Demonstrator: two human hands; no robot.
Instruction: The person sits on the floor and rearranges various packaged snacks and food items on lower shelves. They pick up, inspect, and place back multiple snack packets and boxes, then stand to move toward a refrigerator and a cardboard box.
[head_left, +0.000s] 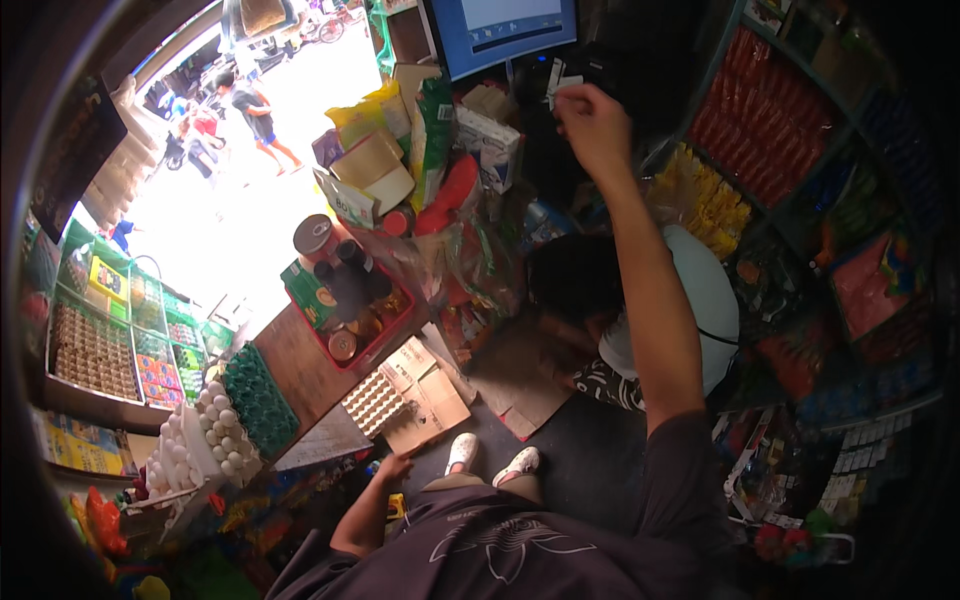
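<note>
My right hand (594, 124) is raised and stretched forward, its fingers curled near a small white object (556, 79) below the monitor (510, 34); whether it grips anything I cannot tell. My left hand (394, 466) hangs low beside my body with its fingers loosely bent, near a flattened cardboard box (431, 409) and a paper-pulp egg tray (373, 405). Nothing shows in the left hand. A red plastic crate (346, 365) with jars, bottles and a tin stands on the wooden counter (300, 375) in front of me.
A person in a light shirt (697, 292) crouches beneath my right forearm. Stacked eggs (217, 420) and a green egg tray (259, 390) are at the left. Shelves of red packets (757, 112) line the right. People pass outside the bright opening.
</note>
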